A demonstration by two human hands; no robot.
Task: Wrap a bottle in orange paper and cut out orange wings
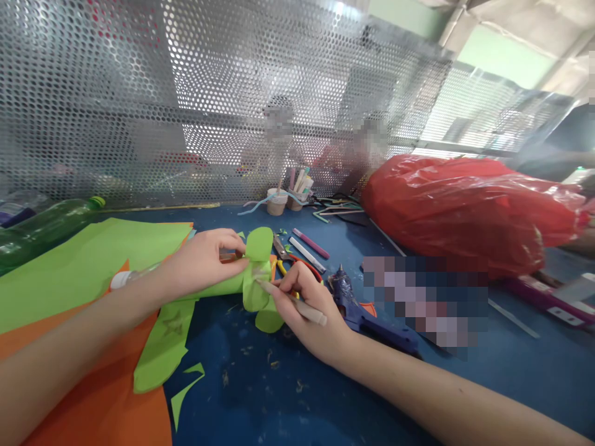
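Note:
A bottle wrapped in green paper (225,284) lies on its side on the blue table, its white cap (119,280) pointing left. Rounded green paper pieces (259,243) stand out at its right end. My left hand (207,260) holds the wrapped bottle from above, thumb and fingers near those pieces. In a pinch, my right hand (313,310) grips a pale marker (312,311), its tip against the green paper at that end. Under the bottle, a green paper shape with a star on it (170,334) sticks out toward me.
Green sheets (56,272) and orange sheets (116,384) cover the left, beside a green bottle (51,226). Scissors (281,248), two markers and a blue glue gun (372,322) lie right of centre. Cups of pens (277,201) and a red plastic bag (455,210) stand behind.

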